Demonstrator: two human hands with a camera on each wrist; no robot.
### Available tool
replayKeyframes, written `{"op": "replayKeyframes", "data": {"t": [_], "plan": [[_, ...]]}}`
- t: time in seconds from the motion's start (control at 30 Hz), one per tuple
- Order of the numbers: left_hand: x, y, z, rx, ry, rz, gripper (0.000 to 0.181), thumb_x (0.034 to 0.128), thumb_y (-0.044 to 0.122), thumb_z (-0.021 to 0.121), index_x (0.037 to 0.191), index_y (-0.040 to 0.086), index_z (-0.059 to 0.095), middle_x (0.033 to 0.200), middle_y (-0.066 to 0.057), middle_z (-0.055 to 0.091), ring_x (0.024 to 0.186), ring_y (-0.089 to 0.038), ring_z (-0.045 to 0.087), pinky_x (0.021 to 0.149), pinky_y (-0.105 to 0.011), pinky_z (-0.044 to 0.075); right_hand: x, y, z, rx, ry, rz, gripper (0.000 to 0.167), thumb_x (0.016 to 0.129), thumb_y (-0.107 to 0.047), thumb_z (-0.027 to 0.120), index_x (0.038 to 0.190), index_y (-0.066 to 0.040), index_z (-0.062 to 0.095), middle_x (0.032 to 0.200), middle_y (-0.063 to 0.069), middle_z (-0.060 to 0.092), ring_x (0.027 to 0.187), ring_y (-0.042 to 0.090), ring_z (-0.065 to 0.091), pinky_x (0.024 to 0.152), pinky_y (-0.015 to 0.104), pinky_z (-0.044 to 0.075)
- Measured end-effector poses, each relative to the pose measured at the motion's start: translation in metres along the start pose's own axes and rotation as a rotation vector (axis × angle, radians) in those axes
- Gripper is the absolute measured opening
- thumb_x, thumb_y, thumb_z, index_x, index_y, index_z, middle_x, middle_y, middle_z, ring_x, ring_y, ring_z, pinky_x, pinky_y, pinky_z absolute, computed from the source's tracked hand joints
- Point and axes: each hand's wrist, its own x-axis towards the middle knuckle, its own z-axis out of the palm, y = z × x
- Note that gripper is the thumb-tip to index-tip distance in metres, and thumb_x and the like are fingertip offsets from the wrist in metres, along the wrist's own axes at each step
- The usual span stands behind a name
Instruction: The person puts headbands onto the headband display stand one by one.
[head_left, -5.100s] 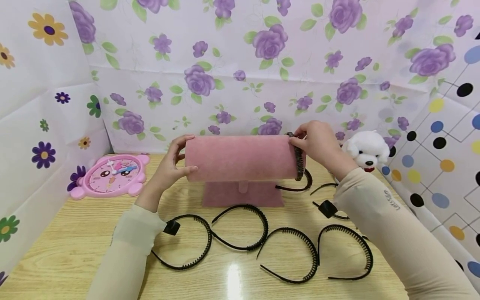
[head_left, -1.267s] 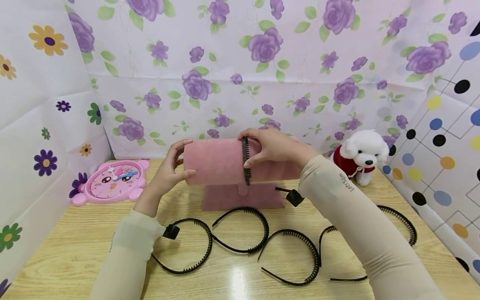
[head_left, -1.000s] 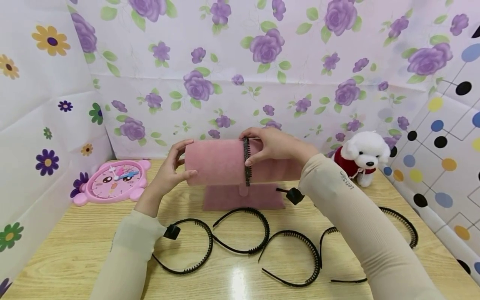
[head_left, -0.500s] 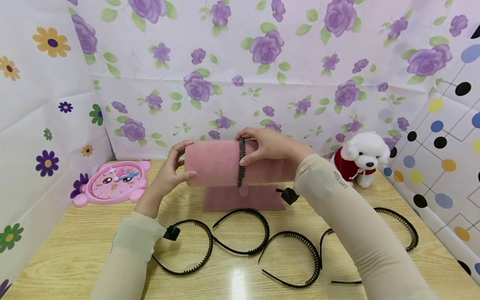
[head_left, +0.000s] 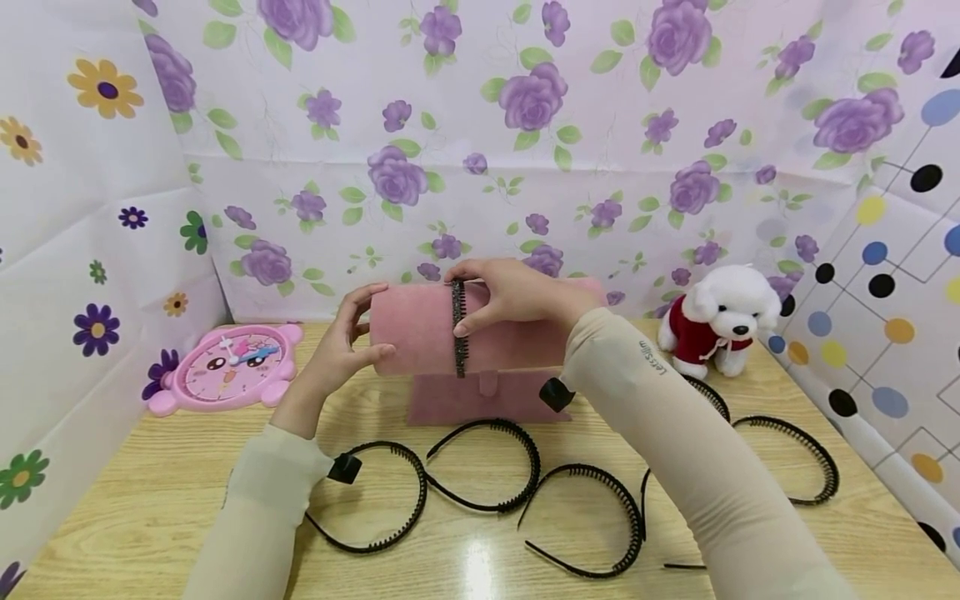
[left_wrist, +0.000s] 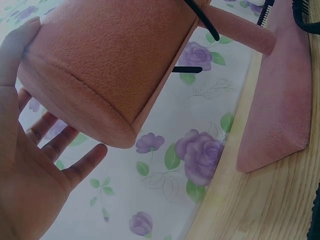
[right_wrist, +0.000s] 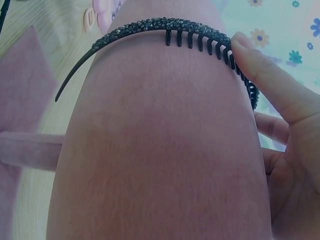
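Note:
A pink padded roll lies level on its pink stand. Around the roll, left of its middle, sits a black glittery toothed headband; in the right wrist view the headband arches over the roll, one tip free. The right hand grips the headband between thumb and fingers. At the roll's left end the left hand holds it, thumb in front and fingers at the end. In the left wrist view two dark headband tips show beneath the roll.
Several black headbands lie on the wooden table, among them one at the left and one nearer the middle. A pink clock stands at the left, a white toy dog in red at the right back. Floral sheets hang behind.
The headband has slid leftward along the roll with the right hand, from the right end to left of the middle. The left hand has stayed at the left end.

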Motion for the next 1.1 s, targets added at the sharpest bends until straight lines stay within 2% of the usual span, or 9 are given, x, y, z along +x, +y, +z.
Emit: {"op": "replayKeyframes", "data": {"t": [0.77, 1.1], "plan": [[0.0, 0.001, 0.0, 0.001, -0.004, 0.0, 0.077, 0.0808, -0.002, 0.065, 0.147, 0.011, 0.028, 0.147, 0.01, 0.032, 0.133, -0.005, 0.034, 0.099, -0.019, 0.037, 0.023, -0.026, 0.01, -0.152, 0.02, -0.056, 0.074, 0.076, -0.055, 0.075, 0.138, -0.025, 0.048, 0.14, -0.001, 0.054, 0.127, 0.018, 0.051, 0.107, 0.039, 0.039], [-0.001, 0.002, 0.0, 0.0, -0.012, 0.013, 0.078, 0.0814, -0.004, 0.064, 0.148, 0.009, 0.027, 0.15, 0.006, 0.029, 0.133, -0.004, 0.033, 0.099, -0.02, 0.035, 0.032, -0.036, 0.015, -0.142, 0.011, -0.059, 0.076, 0.076, -0.057, 0.073, 0.139, -0.025, 0.045, 0.139, -0.002, 0.055, 0.127, 0.018, 0.052, 0.107, 0.039, 0.039]]}}
